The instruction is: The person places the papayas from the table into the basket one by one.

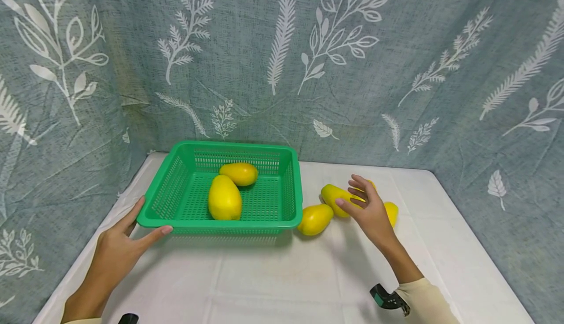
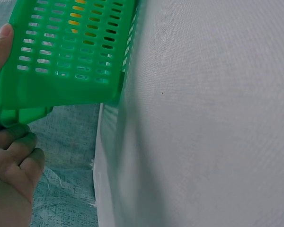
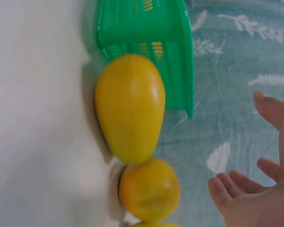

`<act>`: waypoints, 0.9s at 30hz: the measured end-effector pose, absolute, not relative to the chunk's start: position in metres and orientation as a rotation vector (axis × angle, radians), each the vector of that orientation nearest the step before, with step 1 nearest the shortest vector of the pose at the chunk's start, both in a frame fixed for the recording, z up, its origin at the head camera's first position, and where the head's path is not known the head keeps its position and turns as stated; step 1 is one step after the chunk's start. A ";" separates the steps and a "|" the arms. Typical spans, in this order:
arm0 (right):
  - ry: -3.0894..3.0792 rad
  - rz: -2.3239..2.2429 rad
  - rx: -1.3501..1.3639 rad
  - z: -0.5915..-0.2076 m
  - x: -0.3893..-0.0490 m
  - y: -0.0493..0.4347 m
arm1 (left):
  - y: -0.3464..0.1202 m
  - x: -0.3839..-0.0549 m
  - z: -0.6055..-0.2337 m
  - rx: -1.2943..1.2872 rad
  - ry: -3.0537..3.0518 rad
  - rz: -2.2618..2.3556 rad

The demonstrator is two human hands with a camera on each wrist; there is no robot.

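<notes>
My left hand (image 1: 115,251) grips the near left corner of a green plastic basket (image 1: 260,224), thumb on the front rim; in the left wrist view its fingers (image 2: 20,150) curl at the rim. Inside the basket lie a large yellow mango (image 1: 224,198) and, behind it, another mango (image 1: 240,173). My right hand (image 1: 371,215) hovers above several loose mangoes, fingers spread and holding nothing. One mango (image 1: 315,219) lies beside the basket's right side, and a greener-yellow one (image 1: 333,197) is next to it. A further mango (image 1: 391,213) is partly hidden behind the right hand.
A white cloth covers the table (image 1: 246,280). Grey-green curtains (image 1: 246,59) with white leaf patterns stand behind it and at both sides. A dark strapped device (image 1: 388,298) sits at the right wrist.
</notes>
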State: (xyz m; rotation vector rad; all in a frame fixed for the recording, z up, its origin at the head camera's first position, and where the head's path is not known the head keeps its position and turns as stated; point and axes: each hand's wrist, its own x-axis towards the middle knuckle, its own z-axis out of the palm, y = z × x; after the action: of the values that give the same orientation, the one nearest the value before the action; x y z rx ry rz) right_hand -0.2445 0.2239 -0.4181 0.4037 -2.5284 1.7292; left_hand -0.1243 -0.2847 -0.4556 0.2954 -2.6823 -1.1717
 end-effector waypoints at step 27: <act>-2.671 1.463 0.108 -0.431 -0.241 0.299 | -0.283 -0.123 -0.455 0.294 -2.676 -1.185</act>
State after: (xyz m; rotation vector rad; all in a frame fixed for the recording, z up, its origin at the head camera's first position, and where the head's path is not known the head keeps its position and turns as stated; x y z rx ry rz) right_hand -0.2409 0.2992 -0.4311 0.1076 -2.6714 1.4635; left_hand -0.1226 -0.2831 -0.4552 0.2942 -2.6763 -1.1853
